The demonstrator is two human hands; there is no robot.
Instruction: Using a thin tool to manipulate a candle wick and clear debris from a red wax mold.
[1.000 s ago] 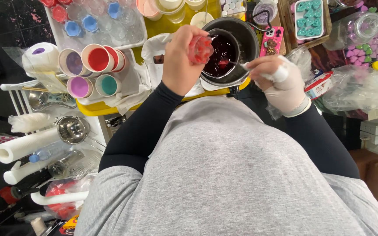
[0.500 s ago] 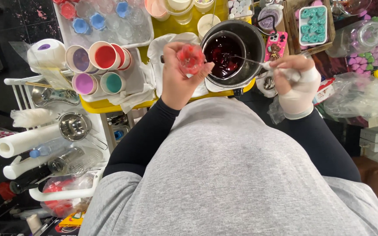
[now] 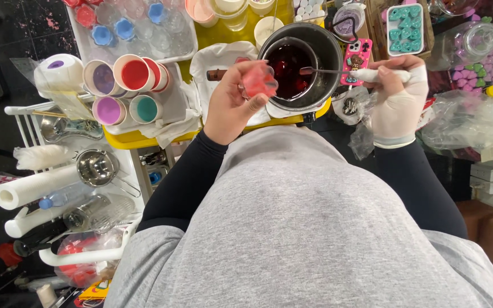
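Note:
My left hand (image 3: pixel 230 104) holds a small clear cup (image 3: pixel 259 81) with red filling, tipped beside the dark metal pot (image 3: pixel 327 52). Inside the pot sits a smaller pitcher of dark red liquid (image 3: pixel 287 64). My right hand (image 3: pixel 396 97), in a white glove, grips the wrapped handle of a thin metal spoon (image 3: pixel 338 72) whose bowl reaches into the red liquid. A white cloth (image 3: pixel 215 63) lies under the left hand on the yellow tray (image 3: pixel 138 138).
Paper cups of purple, red and teal colour (image 3: pixel 122 91) stand left of the pot. A clear tray of small moulds (image 3: pixel 138 28) lies behind them. A pink phone (image 3: pixel 356 57), a teal mould tray (image 3: pixel 404 25), a glass jar (image 3: pixel 468 40) and plastic bags (image 3: pixel 469 120) are at right. Paper rolls and strainers (image 3: pixel 64 177) fill the left rack.
My left hand lowered slightly and tilted the red cup closer to the pot rim. My right hand drew back to the right, pulling the spoon handle level across the pot.

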